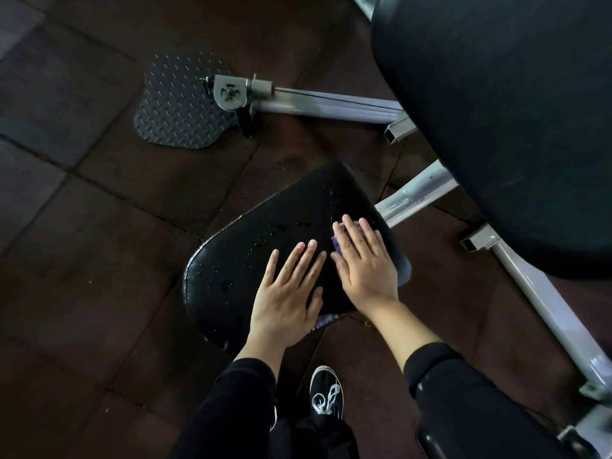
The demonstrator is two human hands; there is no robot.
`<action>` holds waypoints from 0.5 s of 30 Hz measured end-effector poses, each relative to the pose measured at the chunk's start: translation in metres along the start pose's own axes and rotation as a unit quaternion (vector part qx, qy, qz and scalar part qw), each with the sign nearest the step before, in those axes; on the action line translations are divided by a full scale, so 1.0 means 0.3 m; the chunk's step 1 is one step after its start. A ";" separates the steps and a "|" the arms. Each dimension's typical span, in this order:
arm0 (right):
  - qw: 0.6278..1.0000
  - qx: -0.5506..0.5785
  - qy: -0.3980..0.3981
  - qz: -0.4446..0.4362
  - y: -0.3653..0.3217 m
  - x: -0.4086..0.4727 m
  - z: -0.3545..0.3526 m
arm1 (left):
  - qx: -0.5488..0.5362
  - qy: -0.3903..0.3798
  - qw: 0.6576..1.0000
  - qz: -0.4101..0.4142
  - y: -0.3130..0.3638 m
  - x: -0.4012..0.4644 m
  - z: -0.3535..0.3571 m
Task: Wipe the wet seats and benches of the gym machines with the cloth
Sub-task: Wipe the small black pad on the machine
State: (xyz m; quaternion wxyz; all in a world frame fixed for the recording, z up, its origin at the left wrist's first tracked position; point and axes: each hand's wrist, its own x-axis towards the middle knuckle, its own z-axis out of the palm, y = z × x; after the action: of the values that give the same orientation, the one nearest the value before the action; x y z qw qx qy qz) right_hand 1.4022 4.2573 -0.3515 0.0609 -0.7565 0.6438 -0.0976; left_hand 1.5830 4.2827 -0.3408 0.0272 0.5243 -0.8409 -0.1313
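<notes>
We are pressing both hands flat, fingers spread, on the black padded seat point(265, 233), still beaded with droplets. The right hand point(366, 265) is covering the purple cloth point(336, 243); the left hand point(288, 293) is lying just beside it.

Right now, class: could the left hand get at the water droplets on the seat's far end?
Probably yes. The left hand rests flat on the seat, and nothing lies between its fingers and the droplets ahead.

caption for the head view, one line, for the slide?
Both hands, left hand and right hand, press a purple cloth flat on a droplet-covered black seat.
</notes>
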 end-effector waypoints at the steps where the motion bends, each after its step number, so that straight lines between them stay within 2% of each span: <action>1: 1.000 0.000 -0.001 0.012 0.012 0.038 -0.003 | -0.002 -0.001 1.000 -0.001 0.000 0.001 -0.002; 5: 0.998 0.002 -0.014 0.055 0.101 0.092 -0.030 | -0.007 -0.005 1.000 -0.005 0.000 -0.001 -0.006; 11: 0.979 0.041 0.028 0.199 0.110 -0.111 -0.043 | -0.009 -0.003 1.000 -0.008 0.000 -0.001 0.004; 15: 0.988 0.021 0.014 0.151 -0.059 -0.184 -0.007 | -0.012 -0.001 1.000 -0.009 -0.001 0.001 0.015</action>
State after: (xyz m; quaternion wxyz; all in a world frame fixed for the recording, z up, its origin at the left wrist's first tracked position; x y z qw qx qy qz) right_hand 1.4105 4.3146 -0.3493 0.0814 -0.6474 0.7496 -0.1112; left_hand 1.5822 4.2831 -0.3451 0.0313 0.5315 -0.8345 -0.1418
